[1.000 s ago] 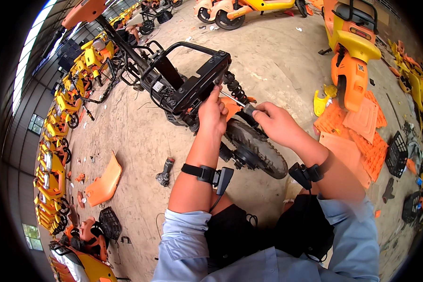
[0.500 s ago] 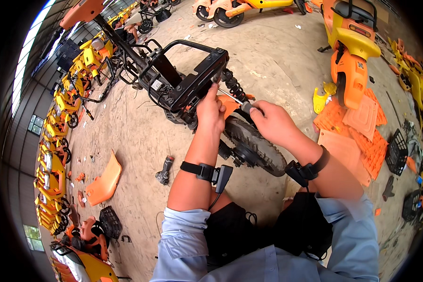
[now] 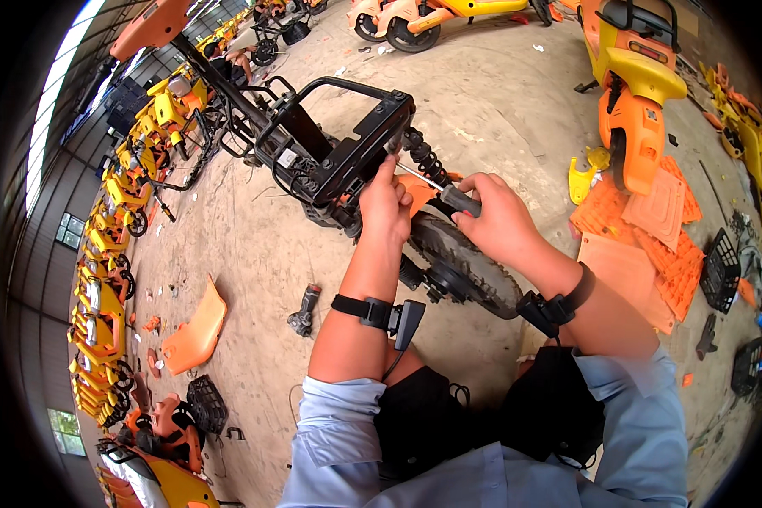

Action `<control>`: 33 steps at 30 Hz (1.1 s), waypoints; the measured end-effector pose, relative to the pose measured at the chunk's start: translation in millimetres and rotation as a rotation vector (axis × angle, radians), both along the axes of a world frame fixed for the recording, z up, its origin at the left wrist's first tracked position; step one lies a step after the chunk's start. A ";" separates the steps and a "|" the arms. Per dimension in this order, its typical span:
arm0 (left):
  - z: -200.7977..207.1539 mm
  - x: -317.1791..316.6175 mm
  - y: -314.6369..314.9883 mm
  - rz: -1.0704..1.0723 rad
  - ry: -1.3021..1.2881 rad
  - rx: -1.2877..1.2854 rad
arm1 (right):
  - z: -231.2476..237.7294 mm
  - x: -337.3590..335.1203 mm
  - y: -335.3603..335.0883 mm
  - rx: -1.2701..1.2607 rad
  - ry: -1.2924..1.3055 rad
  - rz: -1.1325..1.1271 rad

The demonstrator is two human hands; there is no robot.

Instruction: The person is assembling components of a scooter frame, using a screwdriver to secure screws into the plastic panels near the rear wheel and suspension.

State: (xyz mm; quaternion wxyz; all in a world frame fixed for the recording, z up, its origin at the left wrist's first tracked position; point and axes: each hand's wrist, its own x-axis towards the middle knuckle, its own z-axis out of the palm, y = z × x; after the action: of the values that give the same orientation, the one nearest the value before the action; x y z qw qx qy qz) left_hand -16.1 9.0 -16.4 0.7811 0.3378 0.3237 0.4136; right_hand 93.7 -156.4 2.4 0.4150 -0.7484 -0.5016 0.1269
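A stripped scooter with a bare black frame (image 3: 347, 157) stands in front of me, its rear wheel (image 3: 470, 262) toward me. My right hand (image 3: 504, 222) grips the dark handle of a screwdriver (image 3: 461, 201) between thumb and fingers. Its thin metal shaft slants up and left to the rear of the frame, where the tip is hidden. My left hand (image 3: 385, 203) is closed beside that end, index finger and thumb raised under the frame edge; what they pinch is hidden. A black shock absorber (image 3: 423, 157) and an orange panel (image 3: 418, 193) sit just behind the hands.
A cordless power tool (image 3: 305, 311) and a curved orange panel (image 3: 196, 332) lie on the concrete at left. Orange panels (image 3: 622, 275) and a black basket (image 3: 720, 273) lie at right. An orange-yellow scooter (image 3: 635, 110) stands back right; yellow scooters (image 3: 102, 313) line the left wall.
My right-hand fingers have loosened and shifted on the screwdriver handle, showing more of it. The left hand stays at the frame edge. The whole view has shifted slightly.
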 end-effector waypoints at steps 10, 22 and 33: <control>5.4 0.1 -4.0 0.004 -0.005 -0.040 | 11.1 -3.8 1.9 -0.191 0.111 0.033; 0.2 -3.1 -3.1 -0.052 -0.027 -0.008 | 8.0 1.4 -5.4 -0.108 0.094 0.048; -1.6 -8.7 -8.0 -0.095 -0.082 -0.050 | 12.7 24.3 -14.2 -0.132 0.225 0.160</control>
State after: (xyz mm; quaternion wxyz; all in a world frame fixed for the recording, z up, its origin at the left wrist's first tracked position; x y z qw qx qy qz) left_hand -24.7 1.0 -18.0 0.8207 0.3158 0.2853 0.3813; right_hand 118.0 -170.6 15.1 0.4070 -0.7128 -0.5004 0.2756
